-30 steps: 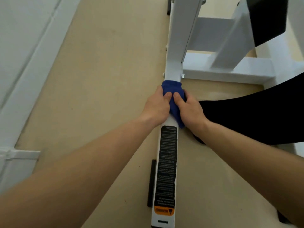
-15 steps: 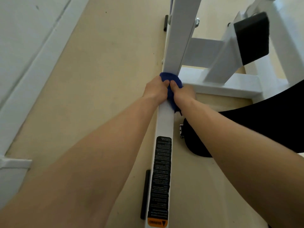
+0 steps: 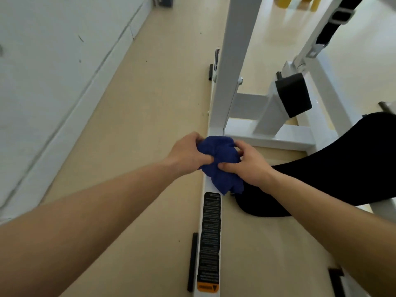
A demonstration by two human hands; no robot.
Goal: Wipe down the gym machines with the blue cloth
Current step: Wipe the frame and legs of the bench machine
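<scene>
Both hands are on the one blue cloth: left hand grips it from 9 o'clock, right hand pinches it from 3 o'clock, thumbs dug into the fabric. The cloth is bunched into a lump sitting on the machine's white base bar. At 12 o'clock from it, one white upright post rises off the bar. At 6 o'clock, one long black label with an orange end runs down the bar. Two black pads: a small blocky pad at 1 o'clock and a big curved pad at 3 o'clock. Half a second ago the cloth was jammed flat against the post's foot; now it's pulled back a bit and looks puffier.
</scene>
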